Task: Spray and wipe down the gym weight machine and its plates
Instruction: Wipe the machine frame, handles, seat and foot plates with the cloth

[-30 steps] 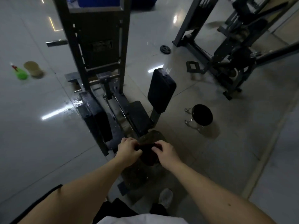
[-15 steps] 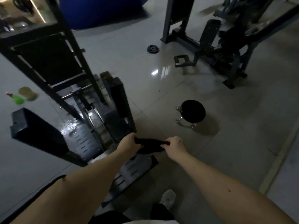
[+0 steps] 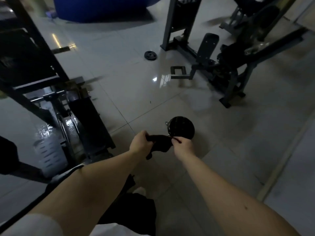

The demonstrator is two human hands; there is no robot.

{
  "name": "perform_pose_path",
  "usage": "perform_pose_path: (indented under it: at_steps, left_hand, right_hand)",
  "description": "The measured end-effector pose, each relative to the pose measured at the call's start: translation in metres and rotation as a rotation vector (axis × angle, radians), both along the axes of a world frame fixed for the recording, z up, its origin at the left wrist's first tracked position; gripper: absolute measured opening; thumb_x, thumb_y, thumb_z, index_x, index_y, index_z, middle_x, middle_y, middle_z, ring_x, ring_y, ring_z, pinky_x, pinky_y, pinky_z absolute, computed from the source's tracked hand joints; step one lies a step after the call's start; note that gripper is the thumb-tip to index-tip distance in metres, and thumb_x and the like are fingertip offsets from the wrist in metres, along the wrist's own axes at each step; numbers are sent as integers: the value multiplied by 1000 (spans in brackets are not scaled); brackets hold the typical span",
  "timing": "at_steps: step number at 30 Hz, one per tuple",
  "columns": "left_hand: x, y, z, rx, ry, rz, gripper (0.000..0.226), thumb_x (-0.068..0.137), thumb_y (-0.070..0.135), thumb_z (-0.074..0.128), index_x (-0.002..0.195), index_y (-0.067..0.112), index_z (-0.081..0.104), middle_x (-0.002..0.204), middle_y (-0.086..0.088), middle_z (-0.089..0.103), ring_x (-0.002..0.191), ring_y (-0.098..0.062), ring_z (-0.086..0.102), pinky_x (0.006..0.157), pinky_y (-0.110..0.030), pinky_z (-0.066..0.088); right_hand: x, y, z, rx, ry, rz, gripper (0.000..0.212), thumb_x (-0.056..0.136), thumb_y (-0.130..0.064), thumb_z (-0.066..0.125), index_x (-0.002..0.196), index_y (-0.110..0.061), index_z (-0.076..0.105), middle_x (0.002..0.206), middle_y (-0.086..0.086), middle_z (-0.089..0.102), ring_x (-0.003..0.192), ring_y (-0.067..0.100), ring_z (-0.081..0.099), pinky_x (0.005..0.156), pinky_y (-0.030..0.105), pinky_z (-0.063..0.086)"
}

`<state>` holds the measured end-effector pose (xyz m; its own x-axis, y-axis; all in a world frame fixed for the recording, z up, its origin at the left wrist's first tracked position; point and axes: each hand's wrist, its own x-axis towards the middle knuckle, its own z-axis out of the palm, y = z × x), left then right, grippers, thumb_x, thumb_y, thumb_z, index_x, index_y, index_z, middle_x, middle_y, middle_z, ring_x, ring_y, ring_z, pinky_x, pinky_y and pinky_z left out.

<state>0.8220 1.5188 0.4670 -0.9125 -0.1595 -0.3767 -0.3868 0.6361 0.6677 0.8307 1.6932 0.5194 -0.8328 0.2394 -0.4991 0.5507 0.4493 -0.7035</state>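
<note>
A dark cloth (image 3: 159,145) hangs stretched between my two hands above the tiled floor. My left hand (image 3: 140,143) grips its left end in a fist. My right hand (image 3: 182,145) pinches its right end. The black weight machine (image 3: 51,103) stands to my left, its frame rising past the top edge and its wet metal base shining. A dark pad of the machine (image 3: 90,121) lies near my left hand. The spray bottle is out of view.
A small round black stool (image 3: 181,127) stands on the floor just beyond my right hand. A second gym machine (image 3: 226,62) fills the upper right, with a small weight plate (image 3: 150,55) on the floor near it. A blue object (image 3: 102,7) sits at the top.
My view has swung right, so the weight machine slid to the left and the green bottle left the frame. My hands moved off the machine's end and pulled the cloth apart between them.
</note>
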Motion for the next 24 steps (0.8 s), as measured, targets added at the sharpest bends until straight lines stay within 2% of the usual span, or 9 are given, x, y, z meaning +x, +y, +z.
perform_pose_path:
  at_steps: [2, 4, 6, 10, 13, 17, 19, 21, 24]
  left_hand:
    - [-19, 2, -8, 59, 7, 102, 18, 88, 19, 69, 88, 18, 52, 85, -3, 61, 77, -21, 61, 66, -36, 52]
    - [-45, 0, -17, 115, 1, 181, 17, 87, 17, 70, 88, 16, 52, 83, -3, 61, 76, -20, 60, 62, -32, 48]
    - [-75, -4, -27, 156, -21, 200, 17, 86, 16, 71, 90, 15, 55, 82, -2, 60, 74, -17, 59, 58, -26, 42]
    - [-141, -17, -46, 259, -65, 219, 15, 85, 15, 73, 88, 12, 59, 80, -4, 62, 77, -21, 61, 62, -27, 44]
    - [-184, -33, -45, 301, -108, 246, 16, 86, 20, 73, 89, 11, 60, 81, -6, 64, 77, -21, 62, 59, -25, 44]
    - [-222, -66, -31, 355, -133, 389, 19, 86, 19, 73, 98, 7, 66, 93, -15, 70, 91, -31, 68, 79, -39, 55]
    - [-235, -80, -24, 375, -138, 454, 18, 86, 20, 73, 99, 9, 68, 96, -14, 72, 95, -31, 69, 88, -44, 56]
    - [-244, -96, -20, 409, -124, 549, 17, 83, 26, 75, 95, 14, 70, 94, -10, 74, 94, -29, 71, 91, -46, 58]
    - [-247, -116, -13, 441, -89, 699, 16, 88, 25, 75, 97, 12, 72, 87, -3, 73, 87, -22, 70, 84, -36, 56]
  right_hand:
    - [-27, 6, -3, 126, -31, 134, 27, 99, -29, 64, 116, -12, 77, 119, 8, 69, 116, 28, 62, 94, 30, 47]
    - [-61, 9, -5, 175, -37, 245, 34, 99, -33, 63, 120, -9, 75, 144, 11, 57, 136, 33, 48, 110, 30, 38]
    - [-98, 8, -8, 142, -36, 306, 36, 100, -31, 63, 125, -7, 71, 147, 5, 53, 139, 25, 46, 110, 27, 33]
    - [-185, -7, -14, 152, -72, 445, 19, 99, -28, 62, 91, -15, 74, 92, 1, 71, 94, 22, 66, 72, 24, 51]
    - [-248, -30, -16, 132, -121, 516, 22, 102, -26, 59, 89, -12, 70, 77, 1, 67, 72, 20, 63, 46, 13, 42]
    - [-319, -76, -27, 113, -180, 638, 24, 102, -33, 59, 103, -11, 67, 93, 6, 70, 87, 26, 67, 70, 33, 53]
    - [-344, -102, -31, 110, -207, 709, 24, 103, -31, 57, 112, -10, 65, 98, 5, 67, 91, 24, 64, 73, 31, 48]
    - [-365, -128, -41, 72, -246, 770, 21, 105, -27, 54, 115, -10, 62, 96, 4, 64, 91, 25, 63, 77, 34, 50]
    - [-384, -170, -56, -117, -360, 772, 20, 108, -21, 49, 118, -5, 56, 99, 11, 66, 86, 27, 66, 79, 47, 54]
